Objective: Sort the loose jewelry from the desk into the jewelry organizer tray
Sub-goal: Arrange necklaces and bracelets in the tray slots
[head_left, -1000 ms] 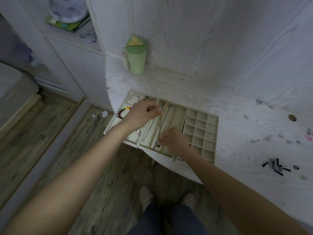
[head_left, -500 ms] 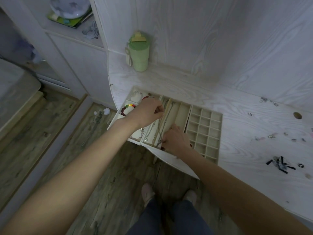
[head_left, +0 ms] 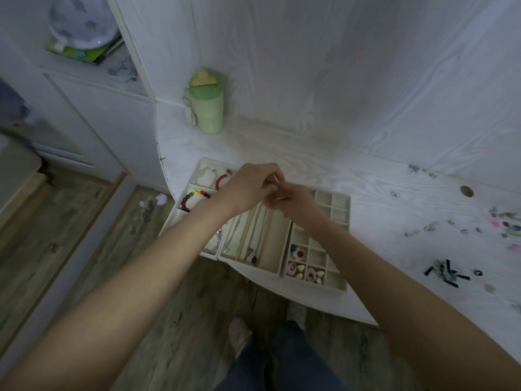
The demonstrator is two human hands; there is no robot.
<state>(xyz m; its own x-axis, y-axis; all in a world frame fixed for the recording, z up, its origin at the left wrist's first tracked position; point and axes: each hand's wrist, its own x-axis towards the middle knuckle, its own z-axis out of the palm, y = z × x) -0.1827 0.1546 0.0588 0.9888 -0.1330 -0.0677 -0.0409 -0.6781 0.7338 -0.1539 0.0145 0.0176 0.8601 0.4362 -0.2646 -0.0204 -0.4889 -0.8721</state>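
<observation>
The jewelry organizer tray (head_left: 342,286) lies on the white bench (head_left: 394,249) at its curved front edge, with its near corner overhanging the wooden floor (head_left: 84,249). The tray has three sections: wide compartments at the left, long channels in the middle, and a grid of small square cells at the right.

Both hands meet above the far end of the long channels. The left hand (head_left: 248,187) has its fingers curled, and its fingertips pinch the top of a thin chain necklace (head_left: 260,227). The right hand (head_left: 293,203) is also curled, and its fingertips touch the same point just beside the left fingertips. The necklace hangs from the pinch down along a middle channel, and a dark pendant (head_left: 254,259) sits at its lower end near the front wall of the tray.

A beaded bracelet (head_left: 197,196) with dark red and coloured beads lies in a left compartment. A red bracelet (head_left: 221,180) lies in the compartment behind it. Pink and white pieces (head_left: 303,270) occupy the near cells of the grid.

Loose jewelry (head_left: 462,230) is scattered on the bench well to the right of the tray, with black hair clips (head_left: 448,273) nearer the front edge. A green cup (head_left: 208,108) stands at the back of the bench against the wall.
</observation>
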